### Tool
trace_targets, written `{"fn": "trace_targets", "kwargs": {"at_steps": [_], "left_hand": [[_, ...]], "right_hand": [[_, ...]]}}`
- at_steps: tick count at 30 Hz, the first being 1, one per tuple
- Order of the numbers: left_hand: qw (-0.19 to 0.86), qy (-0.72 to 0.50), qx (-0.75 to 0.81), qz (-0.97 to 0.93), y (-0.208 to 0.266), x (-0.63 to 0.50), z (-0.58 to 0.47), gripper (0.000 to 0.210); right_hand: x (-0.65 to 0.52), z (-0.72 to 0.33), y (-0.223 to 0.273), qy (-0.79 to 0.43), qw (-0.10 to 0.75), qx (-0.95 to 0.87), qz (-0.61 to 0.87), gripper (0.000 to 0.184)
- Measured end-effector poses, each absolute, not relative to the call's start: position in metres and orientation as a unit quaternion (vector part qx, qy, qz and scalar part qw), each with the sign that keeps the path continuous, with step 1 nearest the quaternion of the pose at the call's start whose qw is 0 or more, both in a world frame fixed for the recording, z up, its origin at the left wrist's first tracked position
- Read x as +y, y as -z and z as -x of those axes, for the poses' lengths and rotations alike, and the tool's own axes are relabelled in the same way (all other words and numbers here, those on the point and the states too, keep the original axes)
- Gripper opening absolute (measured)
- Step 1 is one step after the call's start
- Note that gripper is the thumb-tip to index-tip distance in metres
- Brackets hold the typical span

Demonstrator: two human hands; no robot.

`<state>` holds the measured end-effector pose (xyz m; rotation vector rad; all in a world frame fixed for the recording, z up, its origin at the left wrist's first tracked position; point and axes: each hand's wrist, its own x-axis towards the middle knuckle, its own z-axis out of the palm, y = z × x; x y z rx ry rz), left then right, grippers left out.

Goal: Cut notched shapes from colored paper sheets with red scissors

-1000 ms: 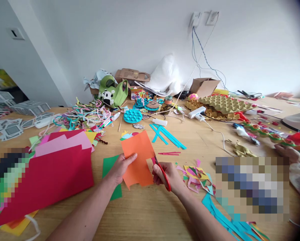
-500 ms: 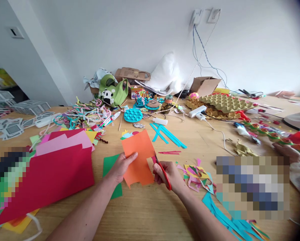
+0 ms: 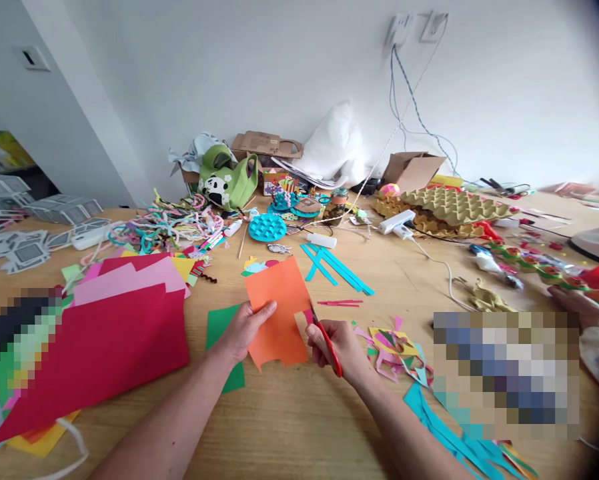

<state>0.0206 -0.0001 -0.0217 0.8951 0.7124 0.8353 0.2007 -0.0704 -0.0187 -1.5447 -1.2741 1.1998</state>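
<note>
My left hand [image 3: 244, 328] grips a sheet of orange paper [image 3: 282, 300] by its left side, thumb on top. The sheet is held up off the table, with notches along its lower edge and right side. In my right hand [image 3: 334, 347] are red-handled scissors [image 3: 330, 350], their blades at the sheet's right edge. A small scrap of pinkish-red paper shows by the blades; whether my fingers hold it I cannot tell. Green paper [image 3: 224, 347] lies under my left hand. Thin red paper strips [image 3: 340, 303] rest just beyond the scissors.
Large red paper [image 3: 124, 353] covers the left side. Blue strips [image 3: 337, 270] lie ahead, with paper scraps [image 3: 387, 347] to the right. Behind are pipe cleaners [image 3: 169, 227], a green panda bag [image 3: 229, 183] and egg trays [image 3: 454, 203]. Another person's hand [image 3: 572, 303] is at far right.
The view has shifted very slightly. Both hands, the orange paper and the scissors stay in nearly the same position.
</note>
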Motion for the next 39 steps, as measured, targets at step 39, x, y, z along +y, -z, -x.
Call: {"fn": "trace_targets", "kwargs": {"at_steps": [39], "left_hand": [[0.767, -0.364, 0.332, -0.41, 0.0188, -0.0005, -0.0215, 0.04]], "right_hand": [[-0.07, -0.2014, 0.0189, -0.469, 0.381, -0.491, 0.628, 0.049]]}}
